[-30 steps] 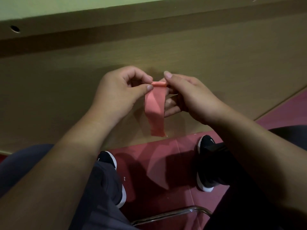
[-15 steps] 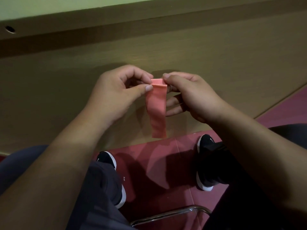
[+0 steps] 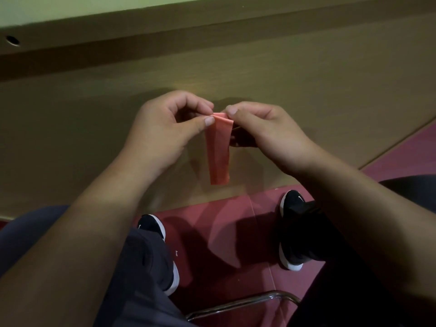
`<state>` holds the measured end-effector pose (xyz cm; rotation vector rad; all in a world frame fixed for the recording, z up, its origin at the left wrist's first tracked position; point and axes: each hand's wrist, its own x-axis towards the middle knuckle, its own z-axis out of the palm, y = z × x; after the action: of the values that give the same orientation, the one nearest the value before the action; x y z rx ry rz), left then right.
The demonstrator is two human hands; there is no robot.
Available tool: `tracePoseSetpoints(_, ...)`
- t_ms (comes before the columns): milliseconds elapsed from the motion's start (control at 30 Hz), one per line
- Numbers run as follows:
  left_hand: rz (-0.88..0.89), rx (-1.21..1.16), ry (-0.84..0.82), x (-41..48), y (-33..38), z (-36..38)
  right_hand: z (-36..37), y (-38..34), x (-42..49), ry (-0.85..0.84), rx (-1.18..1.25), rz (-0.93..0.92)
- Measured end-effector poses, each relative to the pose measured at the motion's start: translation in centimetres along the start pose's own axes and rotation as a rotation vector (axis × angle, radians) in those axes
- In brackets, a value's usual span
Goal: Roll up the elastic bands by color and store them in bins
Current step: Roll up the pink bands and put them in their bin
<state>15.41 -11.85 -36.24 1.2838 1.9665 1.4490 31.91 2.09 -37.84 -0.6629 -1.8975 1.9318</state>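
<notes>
A flat pink elastic band [image 3: 218, 152] hangs down in mid-air in front of a brown wooden panel. Its top edge is folded over into a small roll. My left hand [image 3: 165, 135] pinches the left side of that top edge between thumb and forefinger. From the right, my right hand [image 3: 266, 133] pinches the top edge's right side. The free lower end of the band dangles loose. No bins are in view.
A brown wooden panel [image 3: 306, 79] fills the background, with a hole [image 3: 12, 40] at the upper left. Below are a red floor [image 3: 224, 232], my knees, two black shoes [image 3: 292, 223] and a chrome chair rail [image 3: 240, 303].
The top of the band has been folded a little further, so the hanging part looks slightly shorter. Both hands keep their pinch and have stayed almost in place.
</notes>
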Motion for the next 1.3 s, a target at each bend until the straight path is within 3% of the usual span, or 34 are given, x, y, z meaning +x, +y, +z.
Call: tracePoseSetpoints(1300, -0.050, -0.075, 0.125, -0.22, 0.30, 0.62, 0.38, -0.20, -0.31, -0.007, 0.074, 0.012)
